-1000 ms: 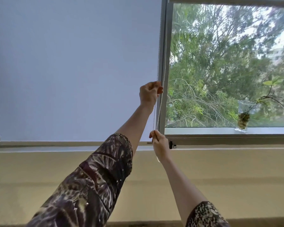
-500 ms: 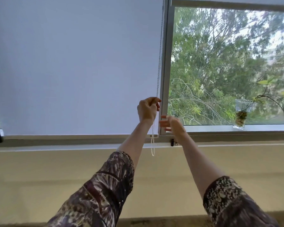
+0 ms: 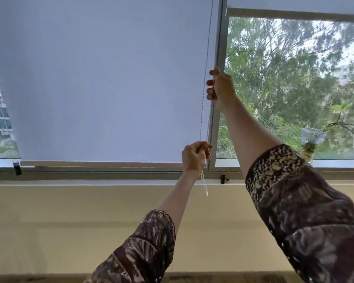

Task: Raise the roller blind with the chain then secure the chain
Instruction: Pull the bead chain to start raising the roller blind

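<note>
With the blind (image 3: pixel 110 78) hanging almost at the sill (image 3: pixel 110 182), raising is being performed: the chain (image 3: pixel 204 99) at its right edge is being gripped low by the left hand (image 3: pixel 195 157) and high by the right hand (image 3: pixel 222 87), and a downward pull is being called for.

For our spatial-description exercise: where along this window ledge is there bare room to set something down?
Bare: the ledge between the left black clip and the left hand. Crowded: at the mullion, with chain, right hand, second clip; plant jar farther right.
</note>
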Demonstrator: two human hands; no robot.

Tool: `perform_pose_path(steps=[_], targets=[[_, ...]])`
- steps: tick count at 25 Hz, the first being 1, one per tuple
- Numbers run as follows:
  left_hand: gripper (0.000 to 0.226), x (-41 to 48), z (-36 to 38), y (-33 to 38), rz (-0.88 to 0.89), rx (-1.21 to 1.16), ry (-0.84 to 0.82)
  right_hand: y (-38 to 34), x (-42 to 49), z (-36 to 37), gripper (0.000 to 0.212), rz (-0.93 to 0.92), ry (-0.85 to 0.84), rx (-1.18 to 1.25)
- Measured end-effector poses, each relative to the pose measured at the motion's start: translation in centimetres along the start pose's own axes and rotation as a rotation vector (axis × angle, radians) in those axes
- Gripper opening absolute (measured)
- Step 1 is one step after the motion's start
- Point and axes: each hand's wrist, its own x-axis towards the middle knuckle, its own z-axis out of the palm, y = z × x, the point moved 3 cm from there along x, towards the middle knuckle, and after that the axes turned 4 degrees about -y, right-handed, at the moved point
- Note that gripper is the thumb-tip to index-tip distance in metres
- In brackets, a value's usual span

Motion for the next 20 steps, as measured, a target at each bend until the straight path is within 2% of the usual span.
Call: perform_pose_path(steps=[3, 6, 8, 11, 17, 20], targets=[[0.019, -0.1, -1.1, 0.1, -0.055, -0.017, -0.164, 0.6, -0.9, 0.8, 0.030, -0.117, 0.107, -0.111], [0.020, 0.6, -3.0, 0.5, -0.149, -0.025, -0.344, 1.1, -2.3, 2.0, 0.032, -0.190, 0.116, -0.134], [0.026, 1.3, -4.2, 1.0, -0.217, 0.053, -0.409, 1.5, -2.8, 2.1, 0.030, -0.197, 0.096, -0.148], [0.029, 3.1, -5.5, 3.2, -0.248, 0.118, -0.367, 2.8, -3.6, 1.3, 0.026, -0.190, 0.098, -0.190], [0.030, 6.4, -4.5, 9.3, -0.138, -0.099, -0.288, 7.6, -6.1, -0.6, 0.025, -0.167, 0.094, -0.395], [0.027, 6.9, -2.5, 11.0, -0.122, -0.163, -0.272, 10.0, -8.0, -0.6, 0.027, -0.120, 0.069, -0.386]])
